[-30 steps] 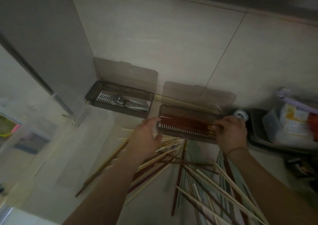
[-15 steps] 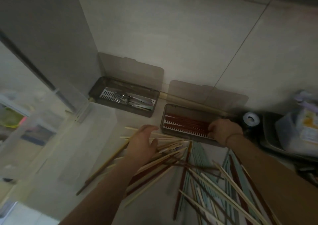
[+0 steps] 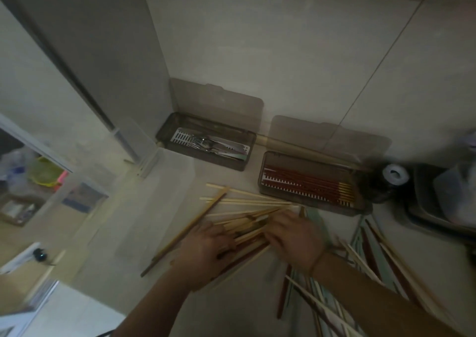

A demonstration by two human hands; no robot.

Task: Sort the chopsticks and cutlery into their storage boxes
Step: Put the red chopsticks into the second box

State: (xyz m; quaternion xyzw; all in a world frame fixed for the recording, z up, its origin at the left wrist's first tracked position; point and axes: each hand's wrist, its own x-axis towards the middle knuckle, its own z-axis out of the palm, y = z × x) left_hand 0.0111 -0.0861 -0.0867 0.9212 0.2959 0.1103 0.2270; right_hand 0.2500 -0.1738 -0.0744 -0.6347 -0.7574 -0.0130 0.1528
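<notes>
Both hands lie on the heap of loose chopsticks (image 3: 247, 208) in the middle of the worktop (image 3: 159, 220). My reading is that the left hand (image 3: 206, 249) rests flat on the pale sticks with fingers fairly straight, while the right hand (image 3: 293, 236) covers their other end; motion blur hides whether its fingers are curled round any stick, so I cannot tell its hold. More chopsticks, red, pale and greenish (image 3: 360, 264), fan out to the right under the right forearm. Against the wall stand two smoky storage boxes with lids up: the left box (image 3: 206, 156) holds metal cutlery (image 3: 213, 144), the right box (image 3: 311, 200) holds red chopsticks (image 3: 304, 179) laid side by side.

The step in hand looks like gathering a matching bundle from the heap. To do it well, press the sticks together from both ends so that they line up, pick out one colour at a time, lift them level, and lay them parallel to those already in the right box, tips facing the same way. Loose sticks could roll toward the worktop's left edge, so sweep inward
</notes>
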